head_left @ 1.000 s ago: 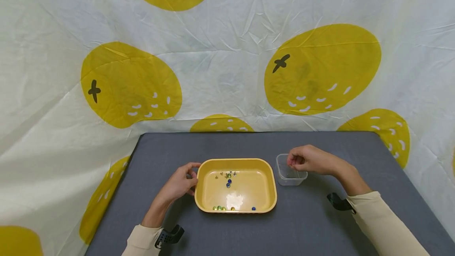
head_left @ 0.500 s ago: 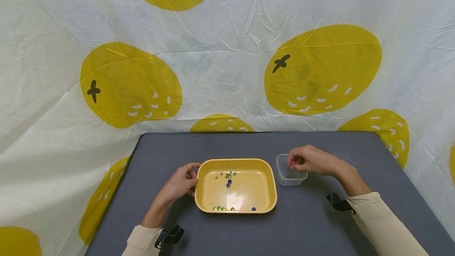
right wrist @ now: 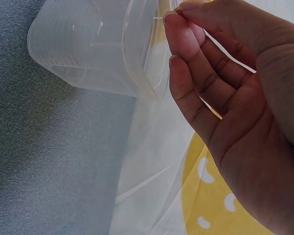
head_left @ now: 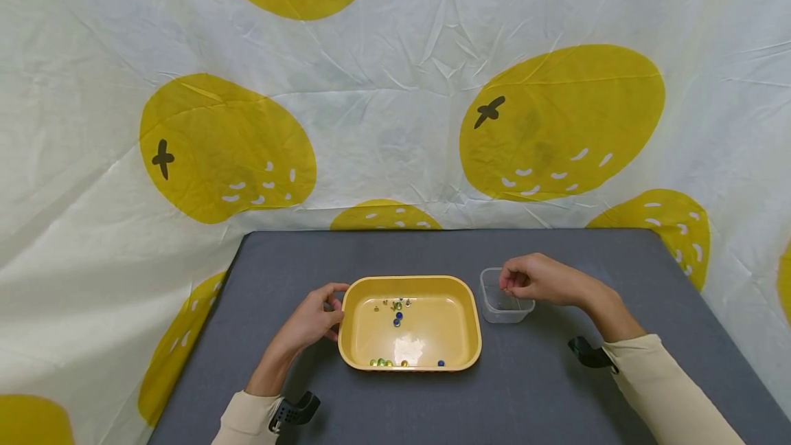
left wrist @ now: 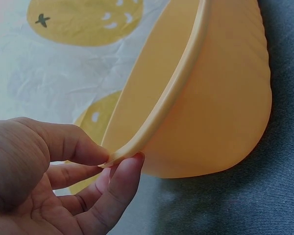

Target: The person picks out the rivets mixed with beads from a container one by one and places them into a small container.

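Note:
My left hand [head_left: 312,316] pinches the left rim of a yellow tray [head_left: 349,342]; in the left wrist view the thumb and fingers [left wrist: 125,181] hold the tray's rim [left wrist: 161,110]. Inside the tray lie blue marbles [head_left: 399,316], green and amber marbles [head_left: 381,362] along the near wall, and several tiny gold-coloured pieces [head_left: 376,308] too small to make out. My right hand [head_left: 540,279] is over the opening of a clear plastic container [head_left: 505,316]. Its thumb and forefinger pinch a small pin [right wrist: 158,18], whose thin metal shaft points towards the container; the rest is hidden by the fingertips.
Both containers stand on a dark grey table [head_left: 432,407], the clear one just right of the tray with a narrow gap between them. Behind the table hangs a white cloth [head_left: 383,136] with big yellow fruit shapes.
Almost nothing differs. Both hands keep their places, the tray and the clear container stay where they were, and the marbles lie unchanged.

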A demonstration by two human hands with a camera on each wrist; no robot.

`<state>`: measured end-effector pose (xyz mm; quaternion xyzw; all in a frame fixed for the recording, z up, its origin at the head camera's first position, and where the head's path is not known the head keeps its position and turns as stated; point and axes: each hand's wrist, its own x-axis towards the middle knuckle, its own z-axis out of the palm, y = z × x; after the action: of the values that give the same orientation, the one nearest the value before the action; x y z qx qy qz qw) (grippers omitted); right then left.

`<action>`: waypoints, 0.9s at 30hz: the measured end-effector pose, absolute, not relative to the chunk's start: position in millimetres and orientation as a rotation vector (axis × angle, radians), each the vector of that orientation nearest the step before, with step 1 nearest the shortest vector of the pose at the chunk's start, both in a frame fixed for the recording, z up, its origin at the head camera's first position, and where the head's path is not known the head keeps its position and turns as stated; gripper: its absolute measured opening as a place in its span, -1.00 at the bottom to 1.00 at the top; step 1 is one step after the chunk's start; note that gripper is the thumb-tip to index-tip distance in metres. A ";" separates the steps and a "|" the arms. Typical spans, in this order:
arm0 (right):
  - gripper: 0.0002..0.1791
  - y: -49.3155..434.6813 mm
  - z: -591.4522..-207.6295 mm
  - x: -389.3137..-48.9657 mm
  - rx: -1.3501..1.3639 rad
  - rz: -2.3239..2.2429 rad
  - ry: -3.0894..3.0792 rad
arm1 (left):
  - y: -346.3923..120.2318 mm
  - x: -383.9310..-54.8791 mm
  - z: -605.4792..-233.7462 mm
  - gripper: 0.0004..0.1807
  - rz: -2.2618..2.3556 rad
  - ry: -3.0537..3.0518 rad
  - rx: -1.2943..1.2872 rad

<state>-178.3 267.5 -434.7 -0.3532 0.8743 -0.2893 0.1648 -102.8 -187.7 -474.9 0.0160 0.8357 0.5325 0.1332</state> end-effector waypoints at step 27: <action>-0.83 264.6 -430.3 -180.7 -1.002 -0.813 2.484 | -188.9 -103.5 -474.3 -0.44 1.550 2.412 0.046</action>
<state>-180.7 264.6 -430.3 -0.3526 0.8745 -0.2862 0.1704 -103.5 -188.9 -474.3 0.0158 0.8332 0.5355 0.1366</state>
